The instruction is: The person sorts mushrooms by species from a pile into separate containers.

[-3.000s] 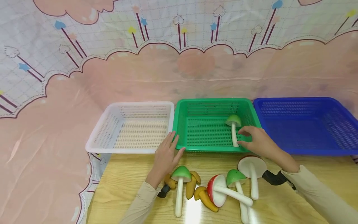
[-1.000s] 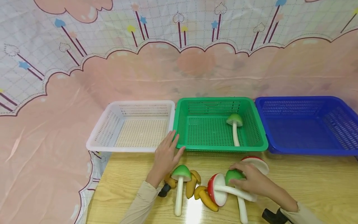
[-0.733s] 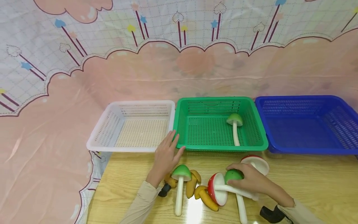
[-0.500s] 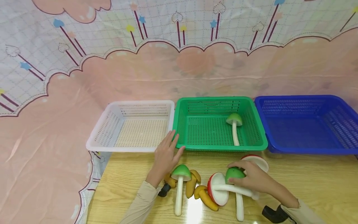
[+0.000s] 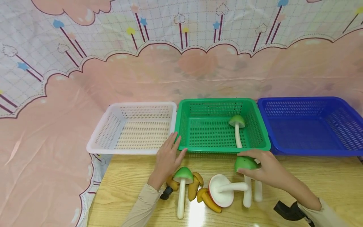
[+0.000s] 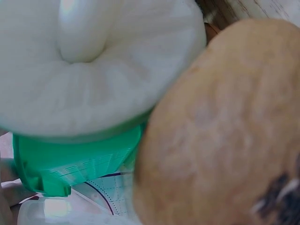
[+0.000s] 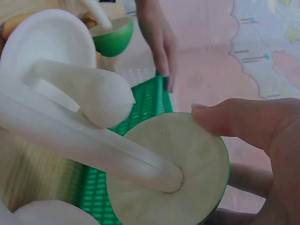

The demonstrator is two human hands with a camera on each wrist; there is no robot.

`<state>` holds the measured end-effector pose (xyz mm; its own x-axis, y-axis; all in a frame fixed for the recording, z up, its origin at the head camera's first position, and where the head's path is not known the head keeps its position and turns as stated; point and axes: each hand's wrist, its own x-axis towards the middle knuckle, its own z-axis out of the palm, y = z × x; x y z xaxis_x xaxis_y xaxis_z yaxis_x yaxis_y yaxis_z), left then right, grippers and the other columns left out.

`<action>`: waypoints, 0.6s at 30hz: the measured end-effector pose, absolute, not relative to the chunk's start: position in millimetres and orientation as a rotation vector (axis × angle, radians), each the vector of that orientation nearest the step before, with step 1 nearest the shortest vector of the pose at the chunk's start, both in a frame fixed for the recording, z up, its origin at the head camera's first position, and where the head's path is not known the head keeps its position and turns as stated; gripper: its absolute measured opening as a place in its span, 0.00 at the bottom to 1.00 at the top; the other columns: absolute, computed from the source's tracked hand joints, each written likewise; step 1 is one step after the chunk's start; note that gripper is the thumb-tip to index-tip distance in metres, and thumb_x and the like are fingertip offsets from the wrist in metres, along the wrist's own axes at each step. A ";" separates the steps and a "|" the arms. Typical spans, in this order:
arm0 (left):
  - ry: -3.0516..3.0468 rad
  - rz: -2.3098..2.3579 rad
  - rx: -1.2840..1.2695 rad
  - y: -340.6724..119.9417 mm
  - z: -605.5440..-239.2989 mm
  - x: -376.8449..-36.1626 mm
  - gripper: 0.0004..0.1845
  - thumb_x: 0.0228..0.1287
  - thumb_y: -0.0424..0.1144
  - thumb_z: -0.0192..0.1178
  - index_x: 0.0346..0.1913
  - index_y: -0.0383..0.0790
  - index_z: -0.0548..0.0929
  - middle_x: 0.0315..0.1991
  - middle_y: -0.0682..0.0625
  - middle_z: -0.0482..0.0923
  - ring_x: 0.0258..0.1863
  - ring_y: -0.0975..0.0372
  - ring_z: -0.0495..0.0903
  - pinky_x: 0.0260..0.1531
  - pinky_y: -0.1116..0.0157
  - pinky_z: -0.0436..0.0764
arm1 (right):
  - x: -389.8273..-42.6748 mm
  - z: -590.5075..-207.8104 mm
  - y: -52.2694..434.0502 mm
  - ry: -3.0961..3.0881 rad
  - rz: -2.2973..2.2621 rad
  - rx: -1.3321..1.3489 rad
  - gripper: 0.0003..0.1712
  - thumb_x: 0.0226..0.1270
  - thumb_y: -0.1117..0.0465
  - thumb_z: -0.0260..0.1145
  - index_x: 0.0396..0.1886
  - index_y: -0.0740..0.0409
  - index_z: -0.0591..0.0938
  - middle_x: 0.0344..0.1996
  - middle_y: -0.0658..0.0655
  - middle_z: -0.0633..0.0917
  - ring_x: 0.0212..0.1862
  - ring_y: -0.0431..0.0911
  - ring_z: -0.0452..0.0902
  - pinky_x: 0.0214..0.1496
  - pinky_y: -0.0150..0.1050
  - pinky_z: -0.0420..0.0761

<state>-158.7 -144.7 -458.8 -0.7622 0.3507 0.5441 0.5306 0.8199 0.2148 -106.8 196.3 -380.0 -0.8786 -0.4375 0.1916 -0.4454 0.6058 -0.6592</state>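
Lifting a green mushroom [image 5: 245,164] by its cap just in front of the green basket [image 5: 181,126], the right hand [image 5: 266,171] pinches it while the left hand [image 5: 167,159], fingers spread, steadies the basket's near-left corner; next, judging by the mushroom in the basket [image 5: 237,126], carry it over the near rim.

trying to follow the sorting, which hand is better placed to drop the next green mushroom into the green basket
Probably the right hand: it already grips the green-capped toy mushroom beside the green plastic basket. The left hand rests flat at that basket's corner, holding nothing.
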 end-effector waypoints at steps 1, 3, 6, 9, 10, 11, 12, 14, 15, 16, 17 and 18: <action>-2.511 -0.495 -0.652 -144.7 -458.6 -158.8 0.29 0.67 0.51 0.55 0.61 0.29 0.74 0.64 0.36 0.67 0.66 0.47 0.64 0.60 0.52 0.69 | -107.9 -376.9 197.1 -2.798 1.148 0.768 0.24 0.51 0.53 0.76 0.48 0.54 0.84 0.44 0.56 0.84 0.35 0.42 0.79 0.24 0.30 0.77; -2.516 -0.497 -0.652 -144.6 -457.9 -158.9 0.29 0.67 0.51 0.55 0.61 0.29 0.74 0.64 0.36 0.67 0.66 0.48 0.64 0.60 0.52 0.69 | -110.3 -370.9 199.3 -2.794 1.136 0.761 0.24 0.51 0.54 0.76 0.48 0.54 0.84 0.43 0.55 0.84 0.34 0.40 0.78 0.24 0.30 0.77; -2.522 -0.494 -0.652 -144.5 -457.7 -159.4 0.30 0.68 0.52 0.54 0.61 0.29 0.74 0.65 0.36 0.66 0.66 0.47 0.64 0.61 0.52 0.68 | -115.5 -362.3 203.6 -2.808 1.140 0.735 0.24 0.52 0.54 0.75 0.50 0.53 0.83 0.42 0.52 0.84 0.31 0.36 0.76 0.24 0.31 0.77; -2.526 -0.492 -0.649 -144.1 -456.8 -159.7 0.30 0.68 0.52 0.54 0.61 0.29 0.74 0.65 0.37 0.66 0.66 0.48 0.64 0.61 0.52 0.68 | -122.2 -352.8 207.9 -2.838 1.146 0.705 0.24 0.54 0.53 0.74 0.51 0.52 0.81 0.38 0.49 0.83 0.31 0.36 0.76 0.25 0.32 0.78; -2.524 -0.490 -0.648 -144.1 -457.2 -159.8 0.30 0.68 0.52 0.54 0.61 0.29 0.74 0.65 0.37 0.67 0.66 0.48 0.64 0.60 0.52 0.69 | -124.3 -350.0 209.0 -2.847 1.145 0.696 0.25 0.55 0.52 0.73 0.52 0.52 0.80 0.38 0.49 0.83 0.31 0.37 0.77 0.26 0.32 0.79; -2.521 -0.488 -0.648 -144.0 -457.5 -159.7 0.30 0.68 0.52 0.53 0.61 0.29 0.74 0.65 0.37 0.67 0.66 0.48 0.64 0.60 0.52 0.69 | -126.4 -347.0 210.1 -2.858 1.144 0.684 0.25 0.55 0.52 0.73 0.52 0.52 0.79 0.38 0.49 0.83 0.32 0.38 0.78 0.27 0.33 0.80; -2.520 -0.488 -0.649 -144.0 -457.5 -159.7 0.30 0.68 0.52 0.54 0.61 0.29 0.74 0.65 0.37 0.67 0.66 0.48 0.64 0.60 0.52 0.69 | -128.6 -344.2 211.1 -2.867 1.133 0.675 0.25 0.56 0.52 0.73 0.52 0.52 0.78 0.37 0.50 0.83 0.33 0.40 0.79 0.28 0.33 0.80; -2.517 -0.485 -0.650 -143.8 -457.5 -159.4 0.30 0.68 0.52 0.54 0.60 0.29 0.75 0.64 0.37 0.67 0.65 0.48 0.65 0.60 0.52 0.69 | -133.1 -338.9 212.3 -2.876 1.118 0.659 0.25 0.56 0.51 0.72 0.52 0.52 0.78 0.39 0.51 0.83 0.35 0.42 0.80 0.30 0.34 0.81; -2.515 -0.485 -0.652 -143.8 -457.3 -159.3 0.30 0.68 0.52 0.54 0.60 0.29 0.75 0.64 0.37 0.67 0.65 0.47 0.65 0.60 0.52 0.69 | -135.5 -336.3 212.9 -2.886 1.110 0.649 0.24 0.57 0.51 0.72 0.52 0.51 0.78 0.39 0.51 0.83 0.36 0.43 0.80 0.31 0.35 0.81; -2.514 -0.486 -0.653 -143.7 -457.2 -159.1 0.29 0.68 0.51 0.54 0.60 0.29 0.75 0.64 0.37 0.67 0.65 0.47 0.65 0.60 0.52 0.69 | -137.9 -334.2 213.1 -2.890 1.103 0.646 0.24 0.57 0.51 0.72 0.52 0.51 0.78 0.39 0.52 0.83 0.36 0.43 0.80 0.32 0.35 0.81; -2.512 -0.487 -0.654 -143.6 -457.1 -158.9 0.29 0.67 0.51 0.55 0.60 0.29 0.75 0.64 0.37 0.67 0.65 0.47 0.65 0.60 0.52 0.69 | -140.5 -332.0 213.2 -2.890 1.101 0.647 0.23 0.58 0.50 0.71 0.52 0.52 0.78 0.40 0.53 0.83 0.36 0.44 0.80 0.32 0.36 0.81; -2.513 -0.489 -0.654 -143.5 -457.0 -158.8 0.29 0.67 0.50 0.55 0.60 0.29 0.75 0.64 0.36 0.67 0.65 0.47 0.65 0.60 0.52 0.69 | -143.2 -330.5 213.2 -2.890 1.094 0.649 0.23 0.58 0.50 0.71 0.52 0.52 0.78 0.40 0.53 0.83 0.36 0.44 0.80 0.32 0.37 0.81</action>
